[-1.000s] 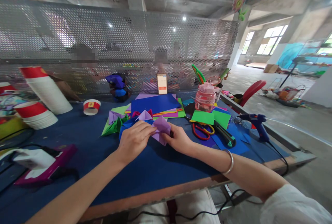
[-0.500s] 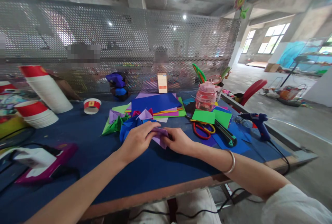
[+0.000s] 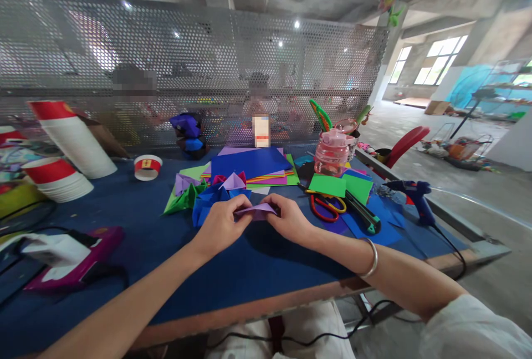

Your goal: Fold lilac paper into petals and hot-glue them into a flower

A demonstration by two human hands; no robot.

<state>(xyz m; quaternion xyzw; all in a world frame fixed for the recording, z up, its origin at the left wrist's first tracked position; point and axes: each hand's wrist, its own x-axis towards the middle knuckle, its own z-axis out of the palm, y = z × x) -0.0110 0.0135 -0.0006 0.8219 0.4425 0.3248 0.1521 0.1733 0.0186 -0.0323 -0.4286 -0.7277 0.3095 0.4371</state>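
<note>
A small folded piece of light purple paper (image 3: 260,212) is pinched between my two hands above the blue table mat. My left hand (image 3: 226,220) grips its left end with thumb and fingers. Its right end is held by my right hand (image 3: 288,220), whose wrist wears a silver bangle. Just behind my left hand lie folded blue paper pieces (image 3: 204,204), with green (image 3: 187,197) and purple (image 3: 233,181) folded ones beside and on them. Further back rests a stack of coloured sheets with a blue sheet (image 3: 251,164) on top.
Right of my hands are scissors (image 3: 325,208), a cutter knife (image 3: 363,212), green paper (image 3: 327,185), a pink bottle (image 3: 331,154) and a glue gun (image 3: 418,201). Paper cups (image 3: 57,179) and a purple power strip (image 3: 78,259) stand left. A perforated screen (image 3: 187,60) rises behind.
Both hands have turned the light purple paper, which now lies flatter and more level between them. Its lower corner no longer hangs down, and my right fingers have shifted up.
</note>
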